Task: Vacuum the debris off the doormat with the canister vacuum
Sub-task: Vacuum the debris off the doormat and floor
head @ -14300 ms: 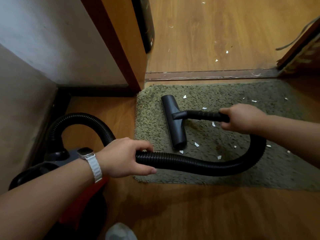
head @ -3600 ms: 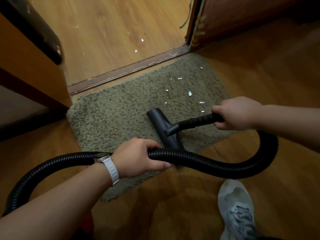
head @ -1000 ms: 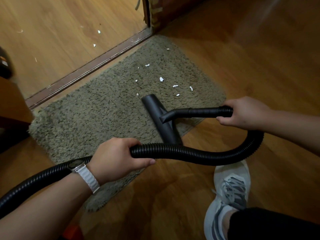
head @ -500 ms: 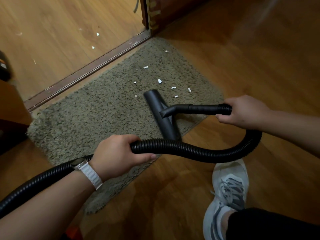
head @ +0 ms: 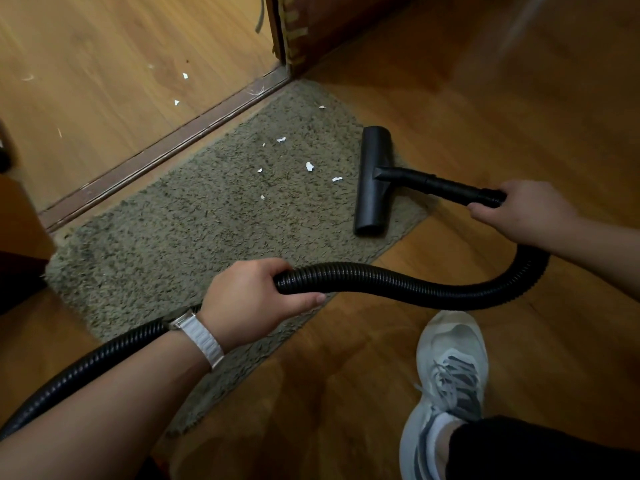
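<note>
left hand gripping hose, right hand gripping wand, nozzle on doormat

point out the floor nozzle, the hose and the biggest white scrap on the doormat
floor nozzle (head: 369, 199), head view, lower half of the black bar
hose (head: 398, 285), head view, ribbed middle stretch
white scrap (head: 309, 166), head view, centre of the piece
</note>
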`<control>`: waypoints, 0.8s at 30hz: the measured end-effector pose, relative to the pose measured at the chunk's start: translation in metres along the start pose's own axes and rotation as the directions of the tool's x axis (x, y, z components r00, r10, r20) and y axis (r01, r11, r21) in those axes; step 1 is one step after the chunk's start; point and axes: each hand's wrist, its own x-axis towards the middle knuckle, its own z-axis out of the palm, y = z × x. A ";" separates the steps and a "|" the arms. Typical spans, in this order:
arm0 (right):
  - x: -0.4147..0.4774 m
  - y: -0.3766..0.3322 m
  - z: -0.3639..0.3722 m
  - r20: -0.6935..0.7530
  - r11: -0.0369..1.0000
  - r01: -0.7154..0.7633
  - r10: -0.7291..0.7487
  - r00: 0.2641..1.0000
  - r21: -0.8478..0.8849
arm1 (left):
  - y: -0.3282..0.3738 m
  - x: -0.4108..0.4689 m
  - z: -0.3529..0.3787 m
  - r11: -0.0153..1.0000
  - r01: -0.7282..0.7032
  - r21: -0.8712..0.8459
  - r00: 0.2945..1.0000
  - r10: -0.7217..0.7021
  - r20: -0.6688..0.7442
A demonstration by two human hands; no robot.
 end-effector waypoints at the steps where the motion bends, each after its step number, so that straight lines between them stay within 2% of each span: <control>1: 0.001 0.002 0.001 0.013 1.000 0.001 -0.001 1.000 0.004 | 0.001 0.001 0.001 1.000 0.000 -0.002 1.000 0.000 0.000; 8: -0.008 -0.015 0.005 0.091 0.992 0.117 -0.112 0.990 -0.053 | -0.010 -0.001 0.008 0.997 -0.074 -0.007 0.995 0.075 0.059; 16: -0.026 -0.033 0.013 0.152 0.953 0.278 -0.259 0.954 -0.120 | -0.022 -0.012 0.015 0.977 -0.196 0.088 0.976 0.185 0.112; 24: -0.014 -0.024 0.012 0.058 0.985 0.162 -0.159 0.986 -0.053 | -0.029 -0.015 0.011 0.984 -0.170 0.055 0.983 0.166 0.082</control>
